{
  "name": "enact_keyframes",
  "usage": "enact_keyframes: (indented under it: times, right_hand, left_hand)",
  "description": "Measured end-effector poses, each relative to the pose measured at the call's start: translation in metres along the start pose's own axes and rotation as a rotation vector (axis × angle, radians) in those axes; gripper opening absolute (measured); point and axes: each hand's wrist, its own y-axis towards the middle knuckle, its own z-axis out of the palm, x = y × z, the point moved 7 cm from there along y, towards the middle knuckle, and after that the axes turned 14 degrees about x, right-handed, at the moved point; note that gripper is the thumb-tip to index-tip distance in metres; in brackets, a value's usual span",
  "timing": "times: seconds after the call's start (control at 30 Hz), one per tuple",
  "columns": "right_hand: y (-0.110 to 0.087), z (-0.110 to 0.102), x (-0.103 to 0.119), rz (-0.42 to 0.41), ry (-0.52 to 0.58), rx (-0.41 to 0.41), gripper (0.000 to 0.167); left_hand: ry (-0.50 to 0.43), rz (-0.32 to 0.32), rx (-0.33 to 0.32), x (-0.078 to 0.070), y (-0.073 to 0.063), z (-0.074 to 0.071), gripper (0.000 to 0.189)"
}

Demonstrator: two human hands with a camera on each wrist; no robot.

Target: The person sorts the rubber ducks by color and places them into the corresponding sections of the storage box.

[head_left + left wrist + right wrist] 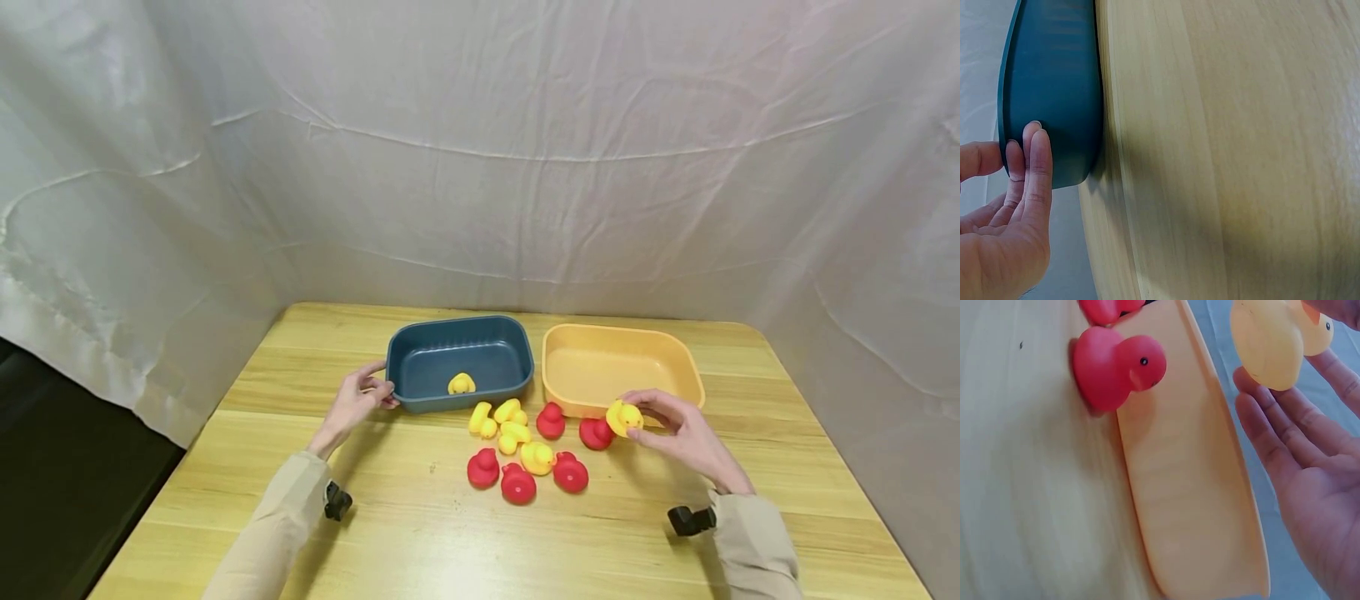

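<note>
My left hand [358, 398] is at the left end of a dark blue plastic tub [450, 404]. Its fingers [1036, 165] lie against the tub's outer wall and grip it near the rim. One yellow rubber duck [461, 384] sits inside that tub. With fingertips and thumb, my right hand [678, 429] pinches another yellow rubber duck [622, 418], held up by the front edge of an orange tub [570, 407]. A red rubber duck [596, 434] stands on the table just left of the held one; it also shows in the right wrist view.
Several yellow ducks [514, 435] lie bunched in front of the blue tub, some tipped over. More red ducks [518, 484] are around them on the wooden table [420, 533]. A pale cloth [525, 208] hangs behind and at both sides.
</note>
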Motion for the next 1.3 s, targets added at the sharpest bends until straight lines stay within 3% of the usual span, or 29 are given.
enact_keyframes:
  times: [0.27, 0.53, 0.83, 1.1, 1.3]
  right_hand:
    - [0.023, 0.000, 0.009, -0.053, 0.003, -0.038, 0.033]
    - [0.044, 0.001, 0.014, -0.042, -0.042, -0.072, 0.034]
    - [0.069, 0.011, 0.013, -0.011, -0.043, -0.046, 0.034]
    - [0.088, 0.022, 0.016, 0.079, -0.065, -0.001, 0.037]
    - [0.101, 0.029, 0.023, 0.062, -0.071, 0.026, 0.037]
  left_hand:
    - [0.008, -0.001, 0.002, -0.001, -0.001, -0.001, 0.057]
    - [0.008, -0.010, -0.002, 0.000, 0.000, -0.001, 0.056]
    - [0.010, -0.006, -0.002, 0.000, 0.000, -0.001, 0.056]
    - [0.006, -0.014, 0.003, 0.002, 0.000, 0.000, 0.057]
    - [0.001, 0.003, 0.008, 0.002, 0.001, 0.000, 0.056]
